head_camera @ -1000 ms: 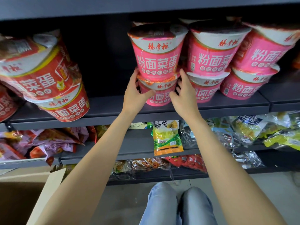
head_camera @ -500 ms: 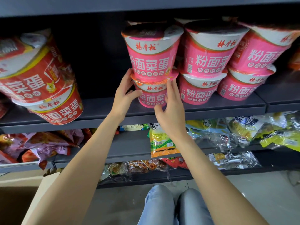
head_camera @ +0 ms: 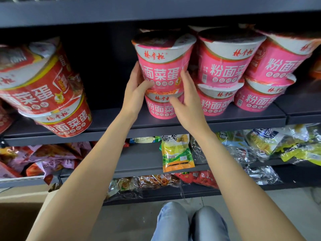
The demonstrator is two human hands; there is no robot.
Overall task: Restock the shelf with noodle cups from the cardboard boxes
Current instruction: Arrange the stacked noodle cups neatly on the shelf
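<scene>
Both your hands are on the pink stack, centre of frame. L hand (head_camera: 137,91) cups the left side of the top pink noodle cup (head_camera: 163,61), thumb across its base. R hand (head_camera: 187,100) is pressed on the right side of the same cup w/ fingers up, palm partly over the lower pink cup (head_camera: 160,106) it sits on. Hands are apart, cup between them. The stack stands on the grey shelf (head_camera: 121,122), touching more pink cups (head_camera: 225,66) to the right. Red cups (head_camera: 43,87) lean at mid left. Cardboard box (head_camera: 19,213) at lower left, contents not visible.
</scene>
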